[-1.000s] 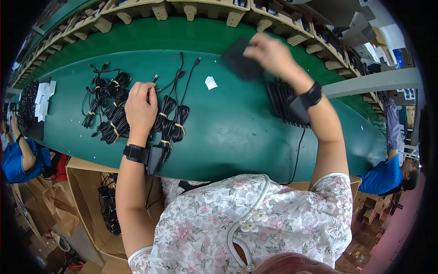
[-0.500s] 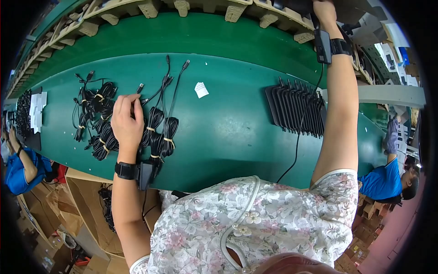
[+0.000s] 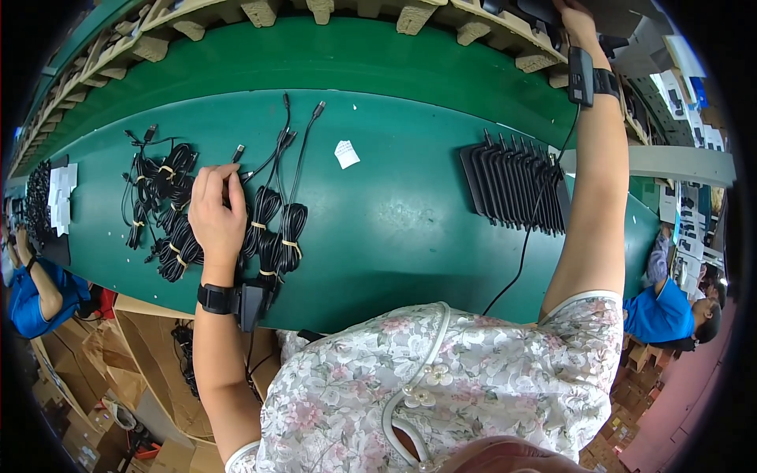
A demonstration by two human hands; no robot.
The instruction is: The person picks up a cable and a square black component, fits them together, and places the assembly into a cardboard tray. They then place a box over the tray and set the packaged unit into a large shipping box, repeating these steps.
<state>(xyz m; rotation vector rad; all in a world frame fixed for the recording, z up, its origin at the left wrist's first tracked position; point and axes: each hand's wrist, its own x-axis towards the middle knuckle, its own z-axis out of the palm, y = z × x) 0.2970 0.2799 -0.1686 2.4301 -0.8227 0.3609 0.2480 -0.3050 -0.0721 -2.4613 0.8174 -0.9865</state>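
Note:
My left hand [image 3: 217, 213] rests among bundled black cables [image 3: 262, 217] on the left of the green table, its fingers curled together. A cable plug [image 3: 239, 151] sticks out just beyond its fingertips, and the hand seems closed on that cable. Tan bands tie the bundles, and several plug ends point toward the far side. My right hand [image 3: 579, 25] reaches to the far right, at dark objects [image 3: 544, 9] by the moulded tray's edge. Its fingers are mostly cut off by the top of the picture, so what it holds is hidden.
A row of upright black flat devices with short antenna-like stubs [image 3: 512, 181] stands on the right. A small white paper [image 3: 346, 154] lies mid-table. Moulded pulp trays [image 3: 315, 9] line the back. A cardboard box [image 3: 158, 363] sits below left. Blue-shirted people work at both sides.
My right arm has shifted slightly to the right, its hand a little lower in the picture. My left hand stays at the cables in nearly the same pose.

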